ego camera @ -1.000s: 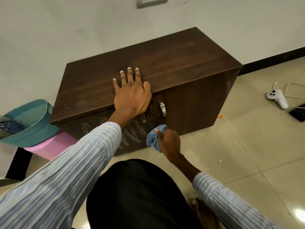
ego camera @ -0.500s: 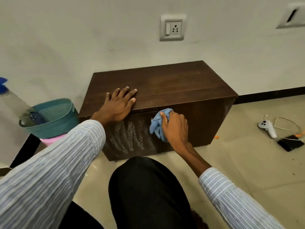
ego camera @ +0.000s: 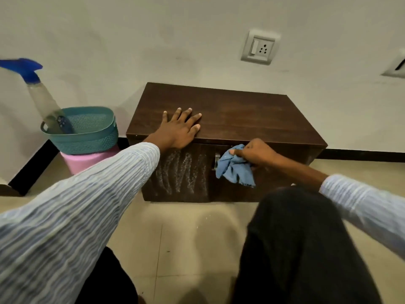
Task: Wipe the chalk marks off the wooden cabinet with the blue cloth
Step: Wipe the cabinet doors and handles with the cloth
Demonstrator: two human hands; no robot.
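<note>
Teal plastic makes up the perforated basket [ego camera: 87, 132] left of the wooden cabinet [ego camera: 241, 119]; it sits on a pink tub [ego camera: 87, 161] and holds a spray bottle [ego camera: 41, 99] with a blue trigger, leaning toward the wall. Above the cabinet a wall socket [ego camera: 259, 48] is set in the pale wall. My right knee in dark trousers [ego camera: 293, 238] rises in front of the cabinet's lower right. My left hand [ego camera: 178, 130] lies flat on the cabinet top near its front edge, fingers straight and spread. My right hand [ego camera: 255, 153] grips the bunched blue cloth [ego camera: 235, 170] against the front face, just beside the metal handle [ego camera: 217, 161]. White chalk marks [ego camera: 183, 172] streak the door left of the cloth.
</note>
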